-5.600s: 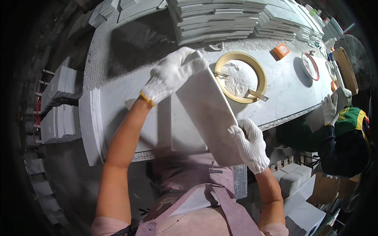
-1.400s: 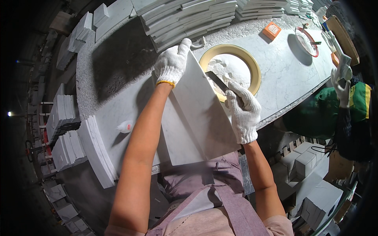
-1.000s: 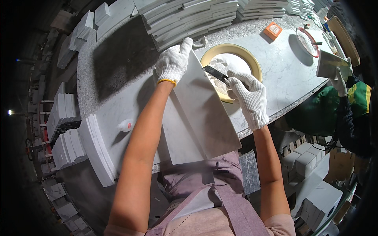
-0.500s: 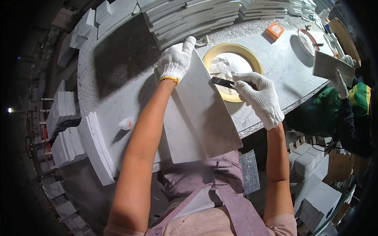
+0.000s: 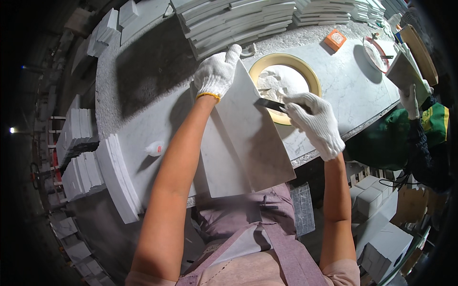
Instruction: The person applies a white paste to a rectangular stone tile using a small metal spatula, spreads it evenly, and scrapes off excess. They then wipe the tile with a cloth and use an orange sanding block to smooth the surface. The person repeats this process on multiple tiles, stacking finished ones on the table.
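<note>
My left hand (image 5: 217, 71), in a white knit glove, grips the far end of a grey-white marble tile (image 5: 248, 128). The tile stands tilted, its near end toward my lap, above another pale slab (image 5: 217, 157). Closed around a dark flat-bladed scraper (image 5: 271, 104) is my gloved right hand (image 5: 315, 123). The scraper's tip is at the tile's right edge; whether it touches is hard to tell. Just beyond it sits a yellow-rimmed bowl (image 5: 315, 78) of white powder (image 5: 286, 78), with a thin blade-like tool (image 5: 264, 89) partly showing inside.
Stacked white tiles (image 5: 238, 21) line the table's far side. An orange box (image 5: 335, 40) and a red-rimmed bowl (image 5: 387, 66) lie at right, where a co-worker's gloved hand (image 5: 409, 101) holds another tile (image 5: 405, 71). A small white bottle (image 5: 153, 148) is left of my forearm.
My right hand and the scraper have shifted slightly nearer to me along the tile's edge. My left hand keeps its grip. The co-worker's tile has turned to a different angle.
</note>
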